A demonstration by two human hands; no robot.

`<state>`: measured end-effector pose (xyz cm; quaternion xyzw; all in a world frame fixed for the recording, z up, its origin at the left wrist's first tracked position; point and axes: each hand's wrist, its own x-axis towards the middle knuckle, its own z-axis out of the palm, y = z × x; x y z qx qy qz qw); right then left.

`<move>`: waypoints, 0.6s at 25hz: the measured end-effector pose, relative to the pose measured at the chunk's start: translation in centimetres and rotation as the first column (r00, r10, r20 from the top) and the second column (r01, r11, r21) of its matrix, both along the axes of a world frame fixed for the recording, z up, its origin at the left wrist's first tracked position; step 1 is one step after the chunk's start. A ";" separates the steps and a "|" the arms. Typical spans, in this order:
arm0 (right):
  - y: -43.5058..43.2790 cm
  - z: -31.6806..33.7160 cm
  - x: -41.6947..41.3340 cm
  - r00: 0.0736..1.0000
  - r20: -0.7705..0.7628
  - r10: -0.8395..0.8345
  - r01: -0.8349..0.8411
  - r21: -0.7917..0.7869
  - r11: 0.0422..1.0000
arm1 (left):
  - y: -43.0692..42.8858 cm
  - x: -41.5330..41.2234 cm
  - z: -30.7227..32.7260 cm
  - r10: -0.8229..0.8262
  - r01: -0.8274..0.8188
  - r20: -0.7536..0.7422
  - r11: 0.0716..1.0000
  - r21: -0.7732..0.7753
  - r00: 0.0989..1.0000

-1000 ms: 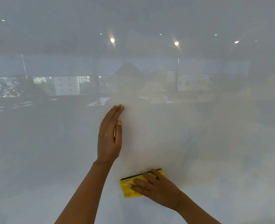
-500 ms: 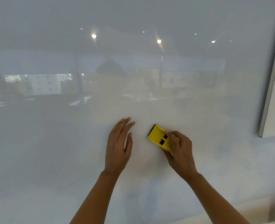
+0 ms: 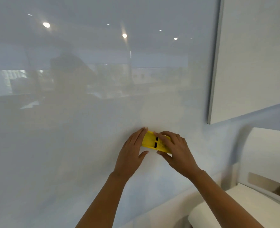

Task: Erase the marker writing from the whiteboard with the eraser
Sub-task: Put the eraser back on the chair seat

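Note:
The glossy whiteboard (image 3: 70, 129) fills most of the view and reflects ceiling lights and a room; I see no marker writing on it. A yellow eraser (image 3: 150, 141) with two black slots lies flat against the board at centre right. My right hand (image 3: 173, 150) grips the eraser's right end, fingers over the top and thumb beneath. My left hand (image 3: 132, 152) rests on the board with its fingers against the eraser's left end and its thumb spread below.
The whiteboard's right edge (image 3: 214, 79) runs down beside a white wall panel (image 3: 254, 55). A white chair (image 3: 259, 186) with a curved back stands at the lower right, close to my right forearm.
My right hand carried the eraser from low on the board up and to the right. My left hand came over and now touches the eraser. The view has shifted right, revealing the chair.

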<state>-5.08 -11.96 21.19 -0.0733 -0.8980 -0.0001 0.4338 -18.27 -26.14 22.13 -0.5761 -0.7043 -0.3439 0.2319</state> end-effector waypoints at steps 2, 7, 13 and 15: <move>1.4 -1.1 2.3 0.998 0.054 -0.032 0.031 0.013 0.999 | 2.3 1.4 -1.0 -0.054 0.056 0.049 0.998 -0.026 0.997; 5.4 -4.5 9.0 0.966 0.187 -0.180 0.188 -0.026 0.982 | 8.4 5.8 -4.8 -0.177 0.209 0.227 0.969 -0.129 0.958; 9.9 -10.7 19.9 0.873 0.346 -0.343 0.425 -0.195 0.884 | 14.9 12.5 -10.5 -0.301 0.400 0.376 0.889 -0.222 0.876; 10.6 -12.9 23.1 0.836 0.390 -0.387 0.497 -0.239 0.834 | 16.8 14.7 -12.5 -0.327 0.457 0.416 0.849 -0.264 0.849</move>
